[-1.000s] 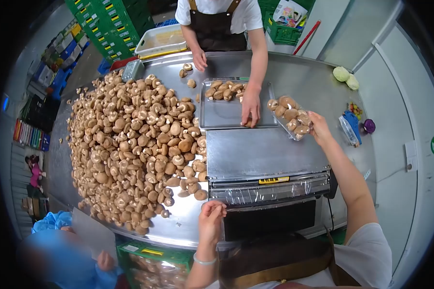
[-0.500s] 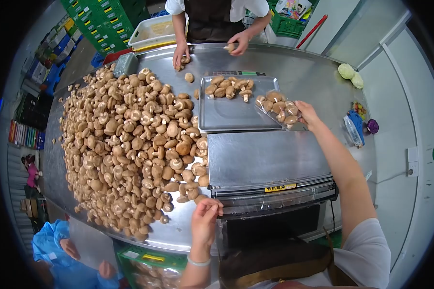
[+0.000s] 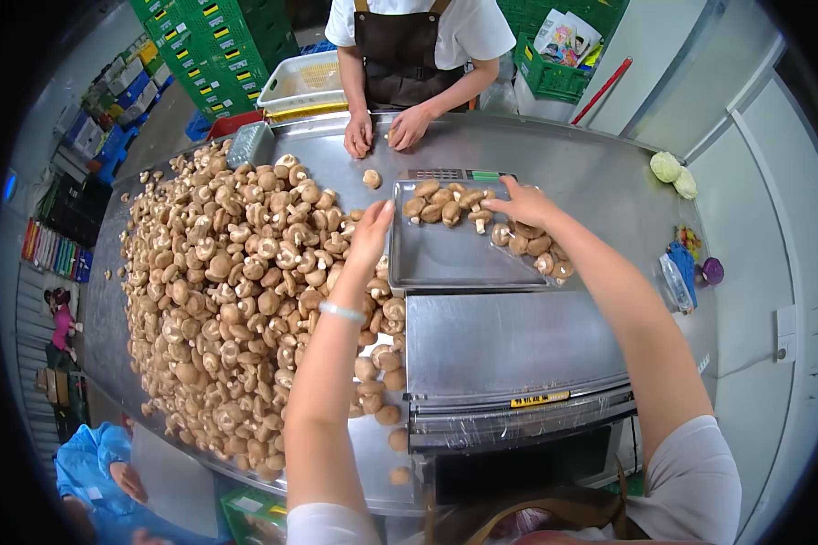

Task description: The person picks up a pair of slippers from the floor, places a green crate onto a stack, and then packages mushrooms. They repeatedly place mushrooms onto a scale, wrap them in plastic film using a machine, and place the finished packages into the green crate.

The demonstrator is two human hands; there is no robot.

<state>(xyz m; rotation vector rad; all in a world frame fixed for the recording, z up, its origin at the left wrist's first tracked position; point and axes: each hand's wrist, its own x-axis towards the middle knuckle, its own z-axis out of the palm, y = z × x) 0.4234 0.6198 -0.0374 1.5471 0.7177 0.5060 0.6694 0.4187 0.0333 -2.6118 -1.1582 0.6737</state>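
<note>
My left hand (image 3: 371, 234) is at the left rim of the metal tray (image 3: 468, 281), its fingers stretched out and holding nothing I can see. Over the tray's upper right part, my right hand (image 3: 525, 203) is open, fingertips beside the loose shiitake mushrooms (image 3: 445, 207) that lie along the tray's far side. A clear-wrapped pack of shiitake mushrooms (image 3: 541, 250) rests at the tray's right edge, partly hidden by my right forearm. Left of the tray spreads a large heap of shiitake mushrooms (image 3: 236, 300).
Close to me stands a film wrapping machine (image 3: 518, 345). A scale display (image 3: 454, 174) shows behind the tray. Across the table, a co-worker's hands (image 3: 409, 127) handle mushrooms. Cabbages (image 3: 673, 173) and a purple cabbage (image 3: 713, 271) lie at right. A blue-sleeved person (image 3: 100, 472) is at lower left.
My right hand has let go of the wrapped pack and moved left to the loose mushrooms. My left hand has risen from the wrapping machine's left end to the tray's left rim.
</note>
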